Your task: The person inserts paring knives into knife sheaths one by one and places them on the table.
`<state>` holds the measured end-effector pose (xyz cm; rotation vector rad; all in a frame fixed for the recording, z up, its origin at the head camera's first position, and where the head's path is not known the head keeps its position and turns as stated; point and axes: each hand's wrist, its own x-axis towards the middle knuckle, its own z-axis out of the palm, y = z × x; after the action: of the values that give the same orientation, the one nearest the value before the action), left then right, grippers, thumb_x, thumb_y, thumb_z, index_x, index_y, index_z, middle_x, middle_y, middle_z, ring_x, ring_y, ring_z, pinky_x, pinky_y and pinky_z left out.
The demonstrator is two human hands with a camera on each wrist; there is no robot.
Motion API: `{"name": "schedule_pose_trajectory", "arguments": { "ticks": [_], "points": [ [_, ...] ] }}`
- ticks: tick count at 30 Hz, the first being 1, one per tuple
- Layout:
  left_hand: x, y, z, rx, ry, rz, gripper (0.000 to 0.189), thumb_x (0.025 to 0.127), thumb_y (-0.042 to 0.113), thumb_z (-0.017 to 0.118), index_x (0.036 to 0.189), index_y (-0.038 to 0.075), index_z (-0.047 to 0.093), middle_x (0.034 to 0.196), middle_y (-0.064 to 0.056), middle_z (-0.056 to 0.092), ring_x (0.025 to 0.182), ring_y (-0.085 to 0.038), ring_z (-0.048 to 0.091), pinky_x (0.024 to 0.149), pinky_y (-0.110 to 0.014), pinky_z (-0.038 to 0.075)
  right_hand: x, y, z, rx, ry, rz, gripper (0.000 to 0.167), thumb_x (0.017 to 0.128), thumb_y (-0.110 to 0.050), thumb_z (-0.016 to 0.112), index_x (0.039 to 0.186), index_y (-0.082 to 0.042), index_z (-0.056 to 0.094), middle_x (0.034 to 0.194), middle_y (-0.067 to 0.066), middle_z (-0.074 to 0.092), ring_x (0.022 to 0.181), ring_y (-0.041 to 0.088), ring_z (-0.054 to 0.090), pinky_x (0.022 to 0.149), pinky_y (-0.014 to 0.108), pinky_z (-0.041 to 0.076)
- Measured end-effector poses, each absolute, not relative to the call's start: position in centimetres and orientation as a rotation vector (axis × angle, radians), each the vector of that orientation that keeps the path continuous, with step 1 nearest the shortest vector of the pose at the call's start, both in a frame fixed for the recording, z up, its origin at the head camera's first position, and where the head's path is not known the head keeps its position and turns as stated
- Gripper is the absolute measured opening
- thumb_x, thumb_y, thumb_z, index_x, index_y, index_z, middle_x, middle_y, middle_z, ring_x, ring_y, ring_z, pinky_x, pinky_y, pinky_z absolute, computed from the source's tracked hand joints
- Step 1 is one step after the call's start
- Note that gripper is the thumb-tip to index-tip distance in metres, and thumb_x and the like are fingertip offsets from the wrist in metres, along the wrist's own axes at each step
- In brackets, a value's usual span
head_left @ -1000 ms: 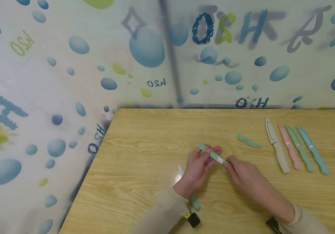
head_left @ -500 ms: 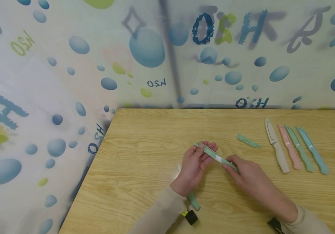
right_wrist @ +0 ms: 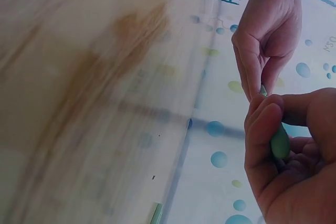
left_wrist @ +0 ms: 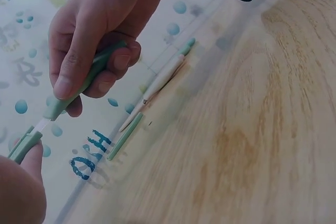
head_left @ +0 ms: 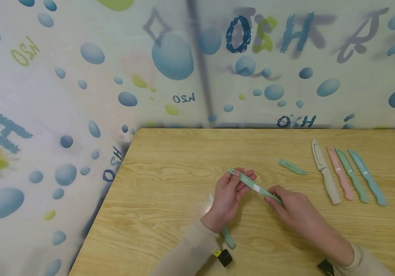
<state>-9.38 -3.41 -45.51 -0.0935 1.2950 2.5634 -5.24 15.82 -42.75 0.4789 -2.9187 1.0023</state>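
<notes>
Both hands hold one green-handled knife (head_left: 269,194) above the table in the head view. My left hand (head_left: 225,197) pinches its green sheath (head_left: 246,180) between thumb and fingers, near the tip. The handle is gripped by my right hand (head_left: 295,209), whose curled fingers also show around it in the left wrist view. A short white strip of blade (head_left: 256,188) shows between sheath and handle. Partly hidden under the left forearm lies a second green-handled knife (head_left: 228,237) with a bare white blade. A loose green sheath (head_left: 292,166) rests beyond the right hand.
At the right of the wooden table (head_left: 169,161) lie a large beige knife (head_left: 326,172), a pink knife (head_left: 340,174), a green knife (head_left: 352,175) and a blue knife (head_left: 367,177), side by side and sheathed. A patterned wall covering (head_left: 173,57) rises behind the table's back edge.
My left hand has shifted slightly left with the sheathed end. My right hand has moved a little right and down, and more of the handle now shows. The things on the table stay put.
</notes>
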Motion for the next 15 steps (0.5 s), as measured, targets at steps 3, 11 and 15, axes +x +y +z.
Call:
{"name": "schedule_pose_trajectory", "arguments": {
  "ticks": [3,11,15],
  "points": [
    [-9.32,-3.41,-45.58,-0.085,1.294,2.564,0.020,0.113,0.018,0.046,0.116,0.001,0.056,0.127,-0.021,0.069,0.118,-0.027,0.069,0.102,-0.035,0.055,-5.18,15.79,-42.83,0.490,-2.901,1.006,0.011,0.100,-0.015,0.071,0.107,-0.006,0.070,0.064,-0.010,0.044,0.053,0.005,0.036,0.046,0.023,0.032],
    [-9.10,-3.09,-45.74,-0.051,1.303,2.552,0.018,0.112,0.018,0.046,0.114,0.005,0.058,0.124,-0.018,0.071,0.115,-0.024,0.070,0.099,-0.033,0.057,-5.21,15.69,-43.03,0.514,-2.869,1.015,0.011,0.100,-0.014,0.071,0.106,-0.006,0.069,0.065,-0.010,0.045,0.054,0.004,0.037,0.047,0.023,0.033],
    [-9.03,-2.81,-45.84,-0.056,1.303,2.551,0.017,0.112,0.018,0.047,0.113,0.006,0.059,0.123,-0.017,0.071,0.115,-0.024,0.070,0.098,-0.033,0.058,-5.28,15.60,-43.04,0.524,-2.862,1.007,0.011,0.099,-0.013,0.071,0.106,-0.005,0.068,0.065,-0.010,0.043,0.055,0.004,0.037,0.048,0.023,0.032]
  ]
}}
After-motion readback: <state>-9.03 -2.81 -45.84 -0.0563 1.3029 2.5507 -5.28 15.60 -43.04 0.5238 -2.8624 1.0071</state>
